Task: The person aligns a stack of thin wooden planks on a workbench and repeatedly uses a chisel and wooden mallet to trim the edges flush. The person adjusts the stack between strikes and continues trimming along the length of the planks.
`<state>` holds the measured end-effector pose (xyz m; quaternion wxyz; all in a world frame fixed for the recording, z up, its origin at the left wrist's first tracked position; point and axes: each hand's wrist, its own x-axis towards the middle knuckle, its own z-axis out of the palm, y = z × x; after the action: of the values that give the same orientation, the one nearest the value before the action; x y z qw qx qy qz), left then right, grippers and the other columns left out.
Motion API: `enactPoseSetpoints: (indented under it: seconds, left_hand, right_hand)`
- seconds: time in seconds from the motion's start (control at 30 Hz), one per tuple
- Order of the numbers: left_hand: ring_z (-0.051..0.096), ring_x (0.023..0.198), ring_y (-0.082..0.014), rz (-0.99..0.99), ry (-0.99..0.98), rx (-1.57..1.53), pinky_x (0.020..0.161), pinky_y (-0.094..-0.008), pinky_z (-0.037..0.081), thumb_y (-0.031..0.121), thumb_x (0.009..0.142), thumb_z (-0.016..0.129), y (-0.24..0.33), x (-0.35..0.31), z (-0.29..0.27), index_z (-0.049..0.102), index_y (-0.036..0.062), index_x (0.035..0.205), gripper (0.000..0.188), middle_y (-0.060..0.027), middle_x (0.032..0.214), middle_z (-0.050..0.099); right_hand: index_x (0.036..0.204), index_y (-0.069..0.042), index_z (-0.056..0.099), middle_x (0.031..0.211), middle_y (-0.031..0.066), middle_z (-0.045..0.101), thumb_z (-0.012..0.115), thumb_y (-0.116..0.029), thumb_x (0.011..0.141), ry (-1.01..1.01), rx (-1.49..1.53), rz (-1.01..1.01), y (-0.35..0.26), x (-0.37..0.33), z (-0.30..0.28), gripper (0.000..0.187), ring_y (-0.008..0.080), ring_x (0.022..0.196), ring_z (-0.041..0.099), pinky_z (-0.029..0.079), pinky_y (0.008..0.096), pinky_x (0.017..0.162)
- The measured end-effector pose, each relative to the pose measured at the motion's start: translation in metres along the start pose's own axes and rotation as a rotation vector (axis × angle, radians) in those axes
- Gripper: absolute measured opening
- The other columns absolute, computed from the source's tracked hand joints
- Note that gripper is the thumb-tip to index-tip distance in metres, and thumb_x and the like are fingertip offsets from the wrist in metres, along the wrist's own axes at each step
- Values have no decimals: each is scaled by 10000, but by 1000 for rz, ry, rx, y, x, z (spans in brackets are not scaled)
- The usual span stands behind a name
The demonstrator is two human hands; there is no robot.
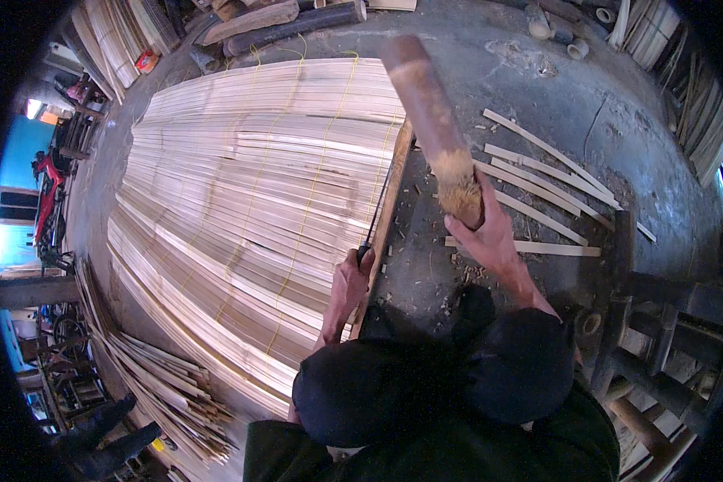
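A wide mat of pale slats (pixel 241 173), bound with yellow cords, covers the floor ahead and to the left. My left hand (pixel 349 281) is closed on the black handle of a long knife (pixel 376 210). Its thin dark blade lies along the mat's right edge, by a wooden plank (pixel 394 189). Raised to the right of that edge, a thick wooden club (pixel 427 108) has a frayed, worn section near its lower end. My right hand (pixel 494 241) grips it there, apart from the knife. The club's top is slightly blurred.
Several loose strips (pixel 530 247) and small chips are scattered on the floor at the right. A dark pole-framed bench (pixel 675 309) stands at the far right. Logs (pixel 297 28) lie beyond the mat; more strips (pixel 157 377) are piled lower left. A red motorbike (pixel 50 197) stands at the left.
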<state>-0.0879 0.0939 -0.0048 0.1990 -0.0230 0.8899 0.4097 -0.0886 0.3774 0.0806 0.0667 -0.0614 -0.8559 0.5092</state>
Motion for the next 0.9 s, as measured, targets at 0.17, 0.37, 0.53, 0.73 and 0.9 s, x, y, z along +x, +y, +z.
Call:
enactPoseSetpoints:
  seconds: [0.17, 0.37, 0.53, 0.73, 0.9]
  left_hand:
    - [563, 536, -134, 16, 21, -29, 477, -352, 446, 394, 986, 538, -7, -8, -11, 583, -24, 985, 420, -118, 622, 557]
    - [596, 577, -273, -86, -100, -133, 520, -426, 466, 405, 985, 521, 18, -2, -13, 578, -21, 961, 430, -192, 645, 590]
    - [642, 727, -489, 57, 52, 101, 596, -544, 493, 400, 973, 526, -9, 7, -1, 514, -15, 916, 419, -306, 697, 618]
    - [627, 767, -519, -2, 145, 333, 653, -575, 502, 412, 958, 548, -2, -12, 19, 500, 19, 970, 396, -302, 726, 635]
    - [676, 675, -383, -52, 38, 133, 601, -464, 499, 373, 986, 512, -5, -21, -1, 565, -31, 1019, 409, -269, 714, 635]
  right_hand:
    - [1476, -7, 185, 1309, 216, 480, 760, -150, 757, 289, 198, -360, -70, 42, -17, 932, 296, 1134, 572, 466, 405, 977]
    - [1484, -56, 197, 1343, 242, 467, 771, -196, 760, 40, -59, -270, 44, 15, 22, 934, 352, 1148, 575, 478, 449, 961]
    - [1501, -160, 273, 1298, 259, 555, 750, -311, 776, -294, -353, 113, 47, 7, 17, 880, 438, 1160, 571, 465, 488, 986]
    - [1490, -67, 259, 1337, 241, 535, 750, -280, 785, -143, -135, 25, 58, -19, 26, 885, 384, 1211, 558, 453, 440, 1007]
    - [1489, -34, 234, 1324, 261, 535, 748, -240, 787, -70, -47, 5, 16, -12, 11, 894, 381, 1198, 567, 450, 439, 1025]
